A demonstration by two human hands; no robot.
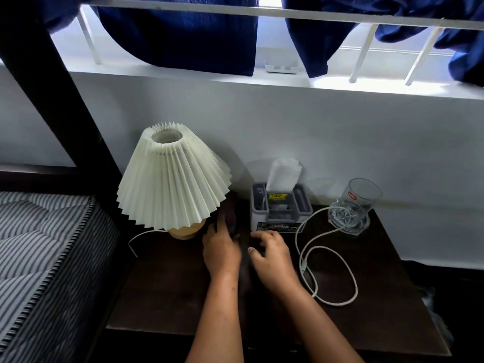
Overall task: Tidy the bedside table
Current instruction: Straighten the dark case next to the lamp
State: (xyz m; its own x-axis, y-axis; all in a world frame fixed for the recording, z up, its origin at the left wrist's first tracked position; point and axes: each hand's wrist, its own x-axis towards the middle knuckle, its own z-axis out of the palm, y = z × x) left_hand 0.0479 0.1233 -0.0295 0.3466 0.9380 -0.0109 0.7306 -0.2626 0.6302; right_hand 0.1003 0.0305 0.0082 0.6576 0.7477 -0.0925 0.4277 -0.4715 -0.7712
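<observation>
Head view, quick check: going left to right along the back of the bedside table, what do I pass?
Lamp → tissue holder → drinking glass. The white cable loops in front, between the holder and the glass, so it has no clear place in the order.

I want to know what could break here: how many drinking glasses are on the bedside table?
1. The glass lies tipped on its side at the table's back right corner, beside the tissue holder. Another could hide behind the lamp.
</observation>
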